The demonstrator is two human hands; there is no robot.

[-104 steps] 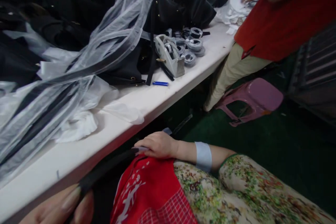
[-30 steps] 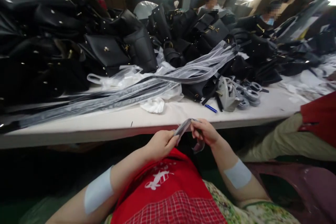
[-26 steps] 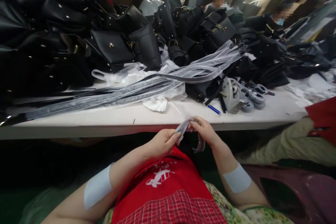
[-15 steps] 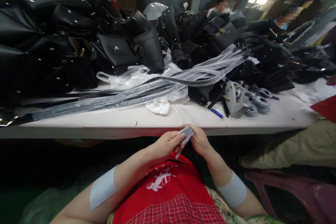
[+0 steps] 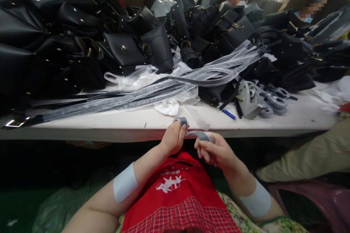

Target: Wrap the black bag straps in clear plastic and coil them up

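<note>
My left hand (image 5: 172,137) is closed around a small coil of grey, film-wrapped strap (image 5: 181,120) at the table's front edge. From this coil a short length of the strap runs across to my right hand (image 5: 217,149), which sits lower and to the right. The strap passes by the thumb and index finger of that hand; its other fingers are curled. Both hands are above a red apron (image 5: 188,178). Just beyond them lies a crumpled white piece (image 5: 167,107).
Long film-wrapped straps (image 5: 131,100) lie across the white table (image 5: 131,128). Black handbags (image 5: 124,49) are heaped behind them. To the right are a blue pen (image 5: 229,114), a grey tape dispenser (image 5: 246,100) and rolled straps (image 5: 277,105). Two people sit beyond the heap.
My hands have moved apart, the right one going right and slightly down. The strap, bunched between both hands before, now stretches between them from a coil in the left. The view has shifted slightly.
</note>
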